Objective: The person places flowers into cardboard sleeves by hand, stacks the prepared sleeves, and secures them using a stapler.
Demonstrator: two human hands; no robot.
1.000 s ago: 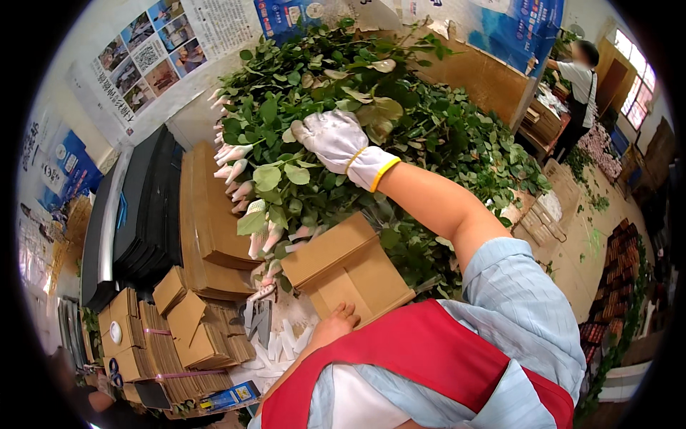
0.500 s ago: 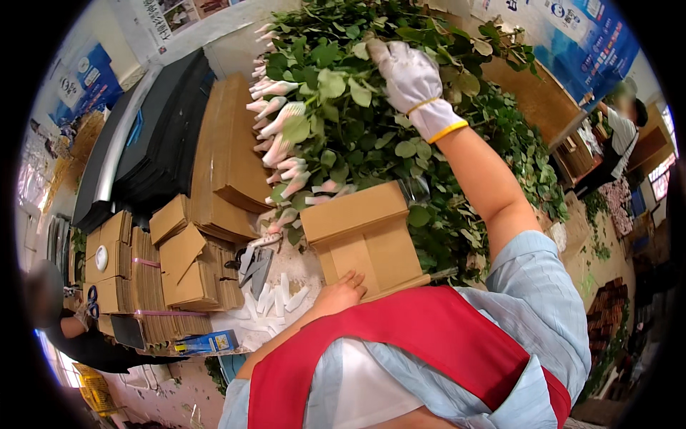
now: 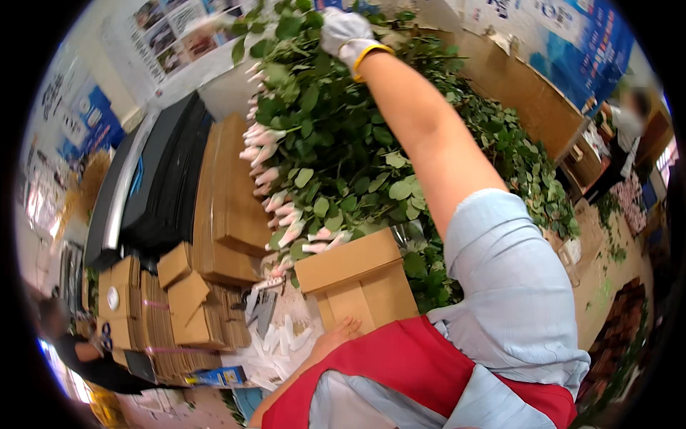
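The room is a busy work place with posters (image 3: pixel 168 43) on the wall at 11 o'clock and a blue banner (image 3: pixel 579 43) at 1 o'clock. A big table (image 3: pixel 529 100) holds a huge heap of roses (image 3: pixel 336 157) with green leaves. Their pink buds, each in a white net, point to 9 o'clock.

The right hand (image 3: pixel 343 32) wears a white glove with a yellow cuff. It reaches far out to 12 o'clock and rests on top of the roses. How tightly the hand is closed cannot be told, as it is partly cut off at the edge.

The left hand (image 3: pixel 339 334) is bare, down at 6 o'clock. Its fingers lie flat and loose against a brown box (image 3: pixel 357 286), holding nothing. The roses start just past the box.

Flat brown cardboard (image 3: pixel 229 193) is stacked at 9 o'clock, next to a black stack (image 3: pixel 161 186). Another person (image 3: pixel 625 136) stands at 2 o'clock.
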